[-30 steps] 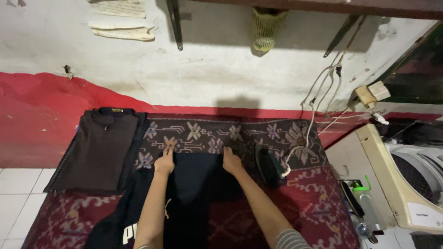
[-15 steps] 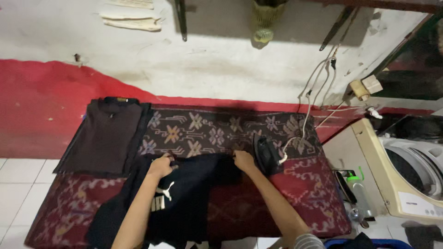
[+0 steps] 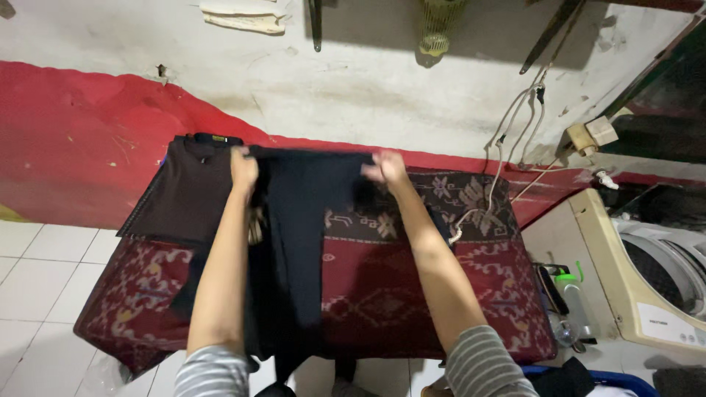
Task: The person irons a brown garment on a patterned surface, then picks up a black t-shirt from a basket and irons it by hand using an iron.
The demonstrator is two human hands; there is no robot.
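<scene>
Left hand [image 3: 243, 167] and right hand [image 3: 384, 168] raised above desk [image 3: 412, 294], fingers clamped on top edge of black garment [image 3: 298, 220]. Garment held up by two corners, so cloth hangs flat. Folded brown shirt [image 3: 187, 191] lies aside at left; iron mostly hidden behind right forearm.

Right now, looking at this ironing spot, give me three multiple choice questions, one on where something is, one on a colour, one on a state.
1. Where does the folded brown shirt lie?
A. On the patterned cloth's left end
B. On the washing machine
C. On the floor tiles

2. What colour is the garment that both hands hold?
A. White
B. Black
C. Yellow

3. How is that garment?
A. Folded flat
B. Lifted by its top edge, hanging down
C. Rolled up

Answers: 1 A, it rests at the left end. 2 B, the fabric is black. 3 B, the left hand and right hand grip its top corners and it drapes toward the person.
</scene>
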